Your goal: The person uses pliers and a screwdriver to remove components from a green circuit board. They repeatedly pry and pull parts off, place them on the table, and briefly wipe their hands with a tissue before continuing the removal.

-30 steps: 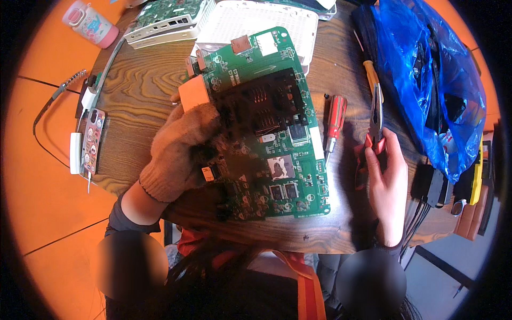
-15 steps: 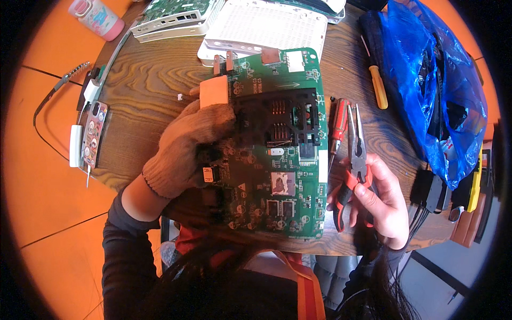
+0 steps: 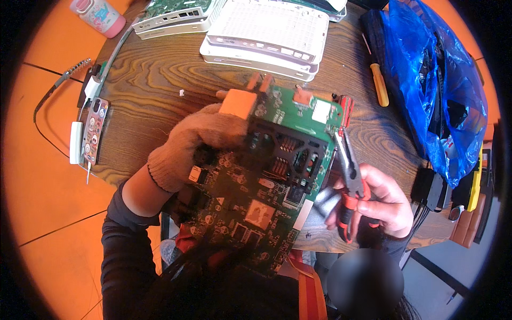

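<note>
My left hand [image 3: 186, 144], in a tan knitted glove, grips a green circuit board [image 3: 240, 184] by its left edge and holds it tilted above the table. A black card slot [image 3: 290, 152] and an orange block [image 3: 238, 103] sit on the board. My bare right hand [image 3: 386, 202] is closed round long-nose pliers [image 3: 350, 181] with red and black handles. Their tips are at the board's upper right edge; whether they touch or grip it, I cannot tell. Behind that edge lies a red screwdriver [image 3: 346, 109], partly hidden. Dark hair covers the board's lower part.
White device housings [image 3: 261, 58] and another housing with a green board [image 3: 176, 21] stand at the back of the wooden table [image 3: 138, 122]. On the right are a yellow-handled screwdriver [image 3: 379, 85] and a blue plastic bag [image 3: 421, 80]. A phone [image 3: 95, 130] lies at the left edge.
The circuit board has turned clockwise, its top shifting right and down. The pliers' tips have come left and down to the board's right edge. The left hand has moved slightly right.
</note>
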Demonstrator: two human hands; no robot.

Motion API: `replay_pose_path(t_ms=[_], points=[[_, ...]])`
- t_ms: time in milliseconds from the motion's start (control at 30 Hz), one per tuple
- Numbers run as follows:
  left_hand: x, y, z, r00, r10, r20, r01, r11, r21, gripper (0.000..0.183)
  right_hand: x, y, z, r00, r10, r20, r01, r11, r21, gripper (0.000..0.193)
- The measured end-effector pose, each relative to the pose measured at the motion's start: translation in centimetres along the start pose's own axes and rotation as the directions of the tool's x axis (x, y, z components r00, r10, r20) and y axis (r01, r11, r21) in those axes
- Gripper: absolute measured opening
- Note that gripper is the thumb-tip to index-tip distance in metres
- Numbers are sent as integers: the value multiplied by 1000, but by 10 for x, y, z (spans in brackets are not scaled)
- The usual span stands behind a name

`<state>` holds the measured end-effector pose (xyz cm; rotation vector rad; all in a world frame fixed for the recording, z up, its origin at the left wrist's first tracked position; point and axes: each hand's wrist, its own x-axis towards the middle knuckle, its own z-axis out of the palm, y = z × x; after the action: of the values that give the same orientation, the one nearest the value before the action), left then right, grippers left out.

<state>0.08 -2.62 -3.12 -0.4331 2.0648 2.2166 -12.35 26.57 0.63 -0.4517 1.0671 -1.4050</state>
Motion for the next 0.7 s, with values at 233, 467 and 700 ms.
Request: replay_pose_path(t_ms=[233, 467, 700], points=[[-3, 3, -16, 989, -63, 131, 69, 997, -41, 22, -5, -1, -4, 999, -49, 0, 49, 995, 84, 41], [-6, 4, -14, 991, -67, 118, 77, 993, -87, 23, 0, -1, -2, 998, 29, 62, -24, 997, -78, 38], [-11, -5, -11, 999, -32, 13, 34, 921, -388, 24, 5, 4, 8, 987, -125, -102, 124, 992, -10, 44]])
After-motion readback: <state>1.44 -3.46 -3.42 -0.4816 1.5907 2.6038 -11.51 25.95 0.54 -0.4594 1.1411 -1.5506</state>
